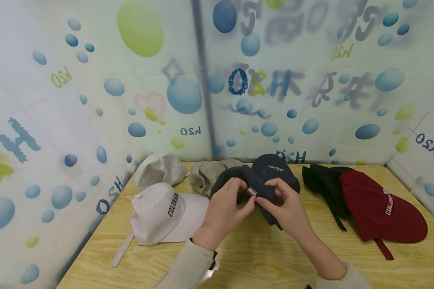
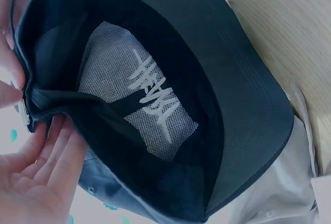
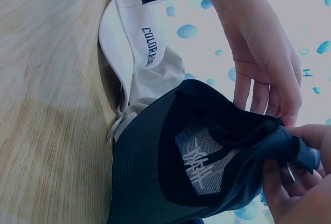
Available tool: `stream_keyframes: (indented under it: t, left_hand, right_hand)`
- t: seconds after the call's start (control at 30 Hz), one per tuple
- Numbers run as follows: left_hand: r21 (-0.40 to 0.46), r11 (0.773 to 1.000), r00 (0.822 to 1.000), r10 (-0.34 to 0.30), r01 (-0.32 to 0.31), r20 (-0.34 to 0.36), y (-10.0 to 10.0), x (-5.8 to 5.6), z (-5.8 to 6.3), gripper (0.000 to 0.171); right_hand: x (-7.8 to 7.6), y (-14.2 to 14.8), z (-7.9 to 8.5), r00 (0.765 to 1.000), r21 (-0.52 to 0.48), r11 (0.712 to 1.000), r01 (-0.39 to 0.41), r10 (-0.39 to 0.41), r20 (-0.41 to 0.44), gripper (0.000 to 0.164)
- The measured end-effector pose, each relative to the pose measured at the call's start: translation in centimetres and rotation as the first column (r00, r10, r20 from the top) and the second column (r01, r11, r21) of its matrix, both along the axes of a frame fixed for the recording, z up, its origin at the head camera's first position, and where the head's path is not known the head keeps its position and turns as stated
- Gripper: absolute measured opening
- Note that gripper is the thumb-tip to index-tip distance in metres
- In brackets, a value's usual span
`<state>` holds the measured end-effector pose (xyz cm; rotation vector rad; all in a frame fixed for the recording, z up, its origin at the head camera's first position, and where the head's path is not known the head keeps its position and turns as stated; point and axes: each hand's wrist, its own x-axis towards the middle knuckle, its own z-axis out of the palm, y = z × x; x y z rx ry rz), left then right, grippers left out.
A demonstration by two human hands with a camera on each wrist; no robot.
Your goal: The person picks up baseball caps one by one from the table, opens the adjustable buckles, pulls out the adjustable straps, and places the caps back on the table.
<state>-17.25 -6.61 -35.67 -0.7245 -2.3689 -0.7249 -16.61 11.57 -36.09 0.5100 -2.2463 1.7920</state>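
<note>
A dark navy baseball cap [image 1: 235,174] is held up above the table, its hollow side and white mesh lining [image 2: 137,89] showing in the left wrist view. My left hand [image 1: 224,208] pinches the cap's back edge beside a small metal buckle [image 1: 251,191]. Right across from it, my right hand [image 1: 287,206] grips the same back band near the strap, thumb and fingers curled on the cloth. Both hands' fingertips nearly meet at the buckle. The brim [image 2: 243,69] points away from the hands.
Behind stand another navy cap [image 1: 275,172] and a beige cap [image 1: 202,176]. To the left lie a pale cap [image 1: 152,212] with a loose strap and a white cap [image 1: 159,168]. A black cap [image 1: 323,184] and a dark red cap [image 1: 376,208] overlap on the right of the wooden table [image 1: 238,261].
</note>
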Motion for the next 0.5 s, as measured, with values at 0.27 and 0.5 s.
stream_keyframes:
  t: [0.27, 0.5]
  left_hand:
    - [-0.081, 0.992, 0.986, 0.083, -0.095, -0.144, 0.50, 0.06, -0.31, 0.017]
    - [-0.108, 0.987, 0.977, 0.097, -0.119, -0.192, 0.62, -0.05, -0.68, 0.013]
  right_hand:
    - [0.09, -0.21, 0.01, 0.997, 0.059, 0.997, 0.044, -0.041, -0.058, 0.023]
    - [0.10, -0.17, -0.08, 0.992, 0.085, 0.995, 0.060, -0.050, -0.116, 0.020]
